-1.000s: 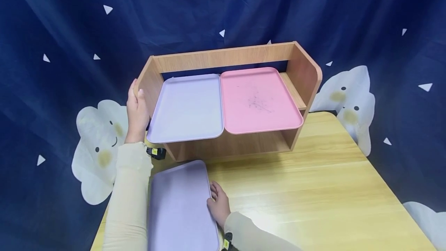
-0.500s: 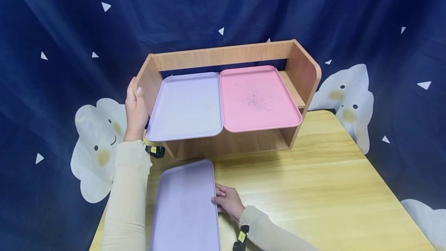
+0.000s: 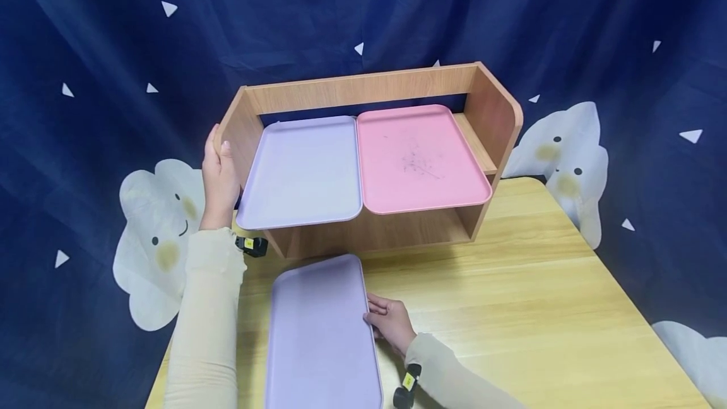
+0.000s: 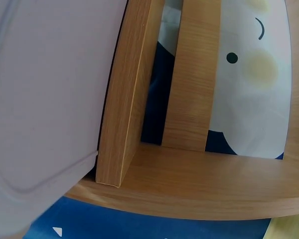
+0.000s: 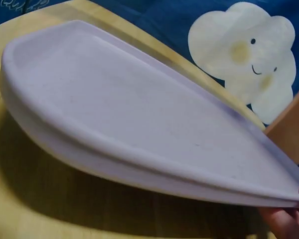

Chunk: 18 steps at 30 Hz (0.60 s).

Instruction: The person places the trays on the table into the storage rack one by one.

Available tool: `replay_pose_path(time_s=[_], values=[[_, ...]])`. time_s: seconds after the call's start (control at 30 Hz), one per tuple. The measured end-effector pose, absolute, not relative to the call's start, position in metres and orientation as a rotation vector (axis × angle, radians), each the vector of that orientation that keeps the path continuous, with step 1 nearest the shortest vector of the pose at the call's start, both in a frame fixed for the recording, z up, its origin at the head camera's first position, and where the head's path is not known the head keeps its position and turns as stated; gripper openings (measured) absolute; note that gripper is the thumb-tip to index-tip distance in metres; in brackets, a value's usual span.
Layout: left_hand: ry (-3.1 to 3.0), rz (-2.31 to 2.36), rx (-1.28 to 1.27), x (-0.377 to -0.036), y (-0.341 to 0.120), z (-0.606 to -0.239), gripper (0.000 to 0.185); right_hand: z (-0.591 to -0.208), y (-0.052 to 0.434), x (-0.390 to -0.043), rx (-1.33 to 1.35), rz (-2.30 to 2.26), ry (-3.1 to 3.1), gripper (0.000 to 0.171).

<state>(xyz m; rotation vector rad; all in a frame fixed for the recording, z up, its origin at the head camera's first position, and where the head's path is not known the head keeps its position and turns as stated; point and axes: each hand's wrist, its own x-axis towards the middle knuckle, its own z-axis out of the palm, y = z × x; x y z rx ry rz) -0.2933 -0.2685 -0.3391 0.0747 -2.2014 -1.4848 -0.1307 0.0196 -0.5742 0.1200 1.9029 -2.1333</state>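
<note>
In the head view my left hand grips the left side panel of a small wooden shelf, with the thumb on the panel's inner face. Lower down, my right hand pinches the right rim of a light purple tray, thumb on top and fingers beneath. The right wrist view shows this tray raised over the table, a shadow under its near edge. Side by side on the shelf's upper board lie another light purple tray and a pink tray with dark marks. Both jut over the front.
The shelf stands at the back of a wooden table, its lower compartment facing front. Behind it hangs a dark blue curtain with white triangles and smiling clouds. In the left wrist view, wooden slats show on the shelf.
My right hand has shifted the lower purple tray to the right and slightly toward the shelf. My left hand keeps its place on the side panel.
</note>
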Motion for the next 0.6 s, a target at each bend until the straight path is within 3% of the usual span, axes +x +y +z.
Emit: replay_pose_path(time_s=[0.33, 0.6], values=[[-2.215, -1.468, 0.094, -0.293, -0.265, -0.339, 0.050, -0.567, 0.048, -0.137, 0.178, -2.205, 1.937, 0.049], [-2.220, -1.457, 0.095, -0.292, -0.268, -0.338, 0.051, -0.564, 0.062, -0.141, 0.543, -2.438, 1.839, 0.052]])
